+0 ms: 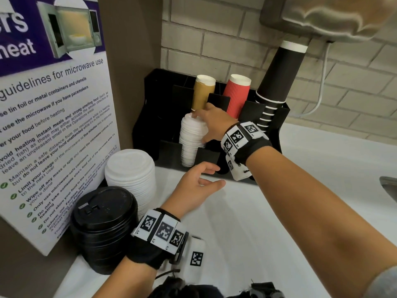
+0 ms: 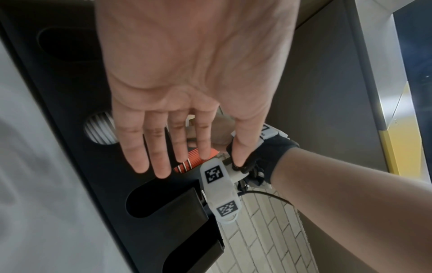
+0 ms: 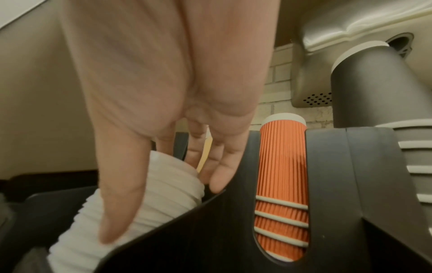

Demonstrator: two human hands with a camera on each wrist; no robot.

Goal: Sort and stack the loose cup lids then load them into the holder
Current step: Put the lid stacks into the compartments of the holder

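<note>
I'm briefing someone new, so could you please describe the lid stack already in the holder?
Find the black holder against the brick wall. In its front row stands a tall stack of white lids, gripped by the right hand. Unlike the other white stack and black stack, it sits inside a slot, not on the counter.

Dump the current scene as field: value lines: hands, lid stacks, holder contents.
right hand: grips the white lid stack in the holder, thumb and fingers around its upper part
left hand: open, holds nothing, just in front of the holder
white lids on counter: one stack, left of the holder
black lids: one stack, nearer the camera, beside the white one
holder back row: tan cups, red cups, black cups
remaining: both counter stacks not yet loaded
</note>
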